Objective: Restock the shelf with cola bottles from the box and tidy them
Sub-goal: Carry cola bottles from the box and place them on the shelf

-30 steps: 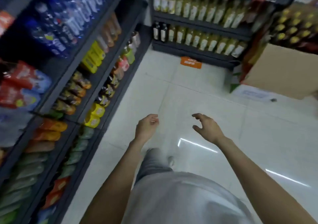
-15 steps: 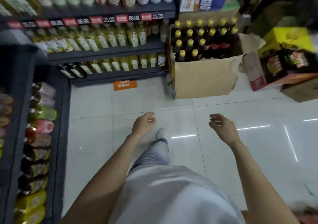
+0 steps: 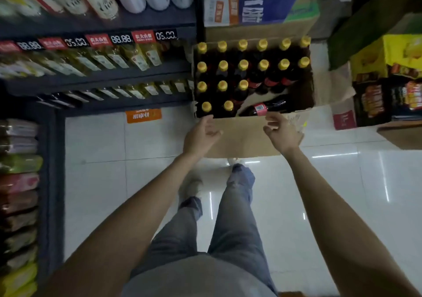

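An open cardboard box [image 3: 242, 137] stands on the floor ahead of me. Several dark cola bottles with yellow caps [image 3: 222, 65] stand upright in rows inside it. One cola bottle [image 3: 265, 108] lies on its side in the gap at the box's near right. My left hand [image 3: 199, 135] hovers in front of the box's near wall, fingers loosely spread, holding nothing. My right hand [image 3: 282, 132] hovers at the near rim just below the lying bottle, fingers relaxed and empty.
Dark shelves [image 3: 98, 77] with yellowish bottles and price tags run along the left of the box. A side shelf [image 3: 20, 182] of drinks lines the far left. Cartons [image 3: 258, 0] sit behind the box, snack boxes [image 3: 386, 86] to its right. White tiled floor [image 3: 96, 141] lies between.
I have turned and stepped toward the box. It now lies directly under my hands, and both hands have risen and reached forward to its near edge.
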The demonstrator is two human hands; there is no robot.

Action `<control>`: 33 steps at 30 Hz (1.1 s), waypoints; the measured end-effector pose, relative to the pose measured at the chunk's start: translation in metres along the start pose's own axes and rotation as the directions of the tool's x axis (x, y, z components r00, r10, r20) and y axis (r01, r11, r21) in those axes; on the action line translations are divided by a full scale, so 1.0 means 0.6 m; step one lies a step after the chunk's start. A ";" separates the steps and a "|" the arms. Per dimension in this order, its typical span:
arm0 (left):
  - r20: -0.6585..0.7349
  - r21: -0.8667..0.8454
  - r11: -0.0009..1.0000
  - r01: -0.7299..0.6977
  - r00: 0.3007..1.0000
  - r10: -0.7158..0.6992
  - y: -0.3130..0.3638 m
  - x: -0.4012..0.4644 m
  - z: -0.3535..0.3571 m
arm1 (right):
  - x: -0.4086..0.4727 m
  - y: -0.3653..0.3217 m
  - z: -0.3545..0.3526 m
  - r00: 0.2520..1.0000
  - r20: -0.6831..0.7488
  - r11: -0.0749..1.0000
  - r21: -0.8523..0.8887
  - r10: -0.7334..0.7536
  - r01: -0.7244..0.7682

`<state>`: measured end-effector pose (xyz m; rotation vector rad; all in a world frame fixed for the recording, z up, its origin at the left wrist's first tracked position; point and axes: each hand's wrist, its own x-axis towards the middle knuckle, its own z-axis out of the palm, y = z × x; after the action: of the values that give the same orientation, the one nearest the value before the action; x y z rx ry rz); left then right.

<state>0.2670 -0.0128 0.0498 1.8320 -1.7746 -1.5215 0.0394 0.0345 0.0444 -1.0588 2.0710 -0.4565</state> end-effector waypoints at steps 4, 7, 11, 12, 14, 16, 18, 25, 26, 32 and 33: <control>-0.057 0.002 0.996 0.092 0.994 -0.092 0.033 0.064 0.061 | 0.133 0.005 -0.005 0.985 0.090 0.987 -0.055 -0.145 0.150; -0.123 -0.016 0.984 0.177 0.976 -0.178 0.044 0.106 0.098 | 0.212 0.008 0.005 0.963 0.206 0.970 -0.138 -0.172 0.202; -0.238 0.008 0.967 0.255 0.940 -0.246 0.042 0.159 0.134 | 0.287 0.016 0.036 0.892 0.380 0.946 -0.106 -0.246 0.306; -0.262 0.009 0.961 0.277 0.928 -0.265 0.041 0.167 0.140 | 0.297 0.019 0.046 0.878 0.405 0.941 -0.103 -0.256 0.322; -0.318 0.039 0.950 0.308 0.906 -0.281 0.038 0.177 0.150 | 0.311 0.027 0.066 0.871 0.417 0.943 -0.085 -0.260 0.322; -0.377 0.082 0.937 0.340 0.881 -0.286 0.039 0.180 0.165 | 0.318 0.035 0.086 0.881 0.390 0.947 -0.065 -0.267 0.315; -0.444 0.089 0.925 0.370 0.846 -0.295 0.042 0.184 0.183 | 0.319 0.038 0.100 0.902 0.329 0.947 -0.058 -0.280 0.316; -0.580 -0.021 0.854 0.520 0.690 -0.434 0.057 0.214 0.238 | 0.316 0.049 0.092 0.888 0.206 0.905 -0.021 -0.412 0.425; -0.595 -0.039 0.847 0.530 0.669 -0.446 0.057 0.217 0.241 | 0.314 0.048 0.084 0.885 0.202 0.904 0.002 -0.419 0.428; -0.635 -0.100 0.853 0.513 0.627 -0.451 0.047 0.224 0.244 | 0.280 0.035 0.014 0.885 0.191 0.896 0.230 -0.424 0.380; -0.637 -0.100 0.864 0.493 0.635 -0.436 0.044 0.220 0.241 | 0.271 0.030 -0.001 0.886 0.186 0.890 0.265 -0.424 0.371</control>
<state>0.1140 -0.0554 -0.0679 2.5835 -1.0839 -0.7254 -0.0317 -0.0856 -0.0410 -1.3370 1.5453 -0.7114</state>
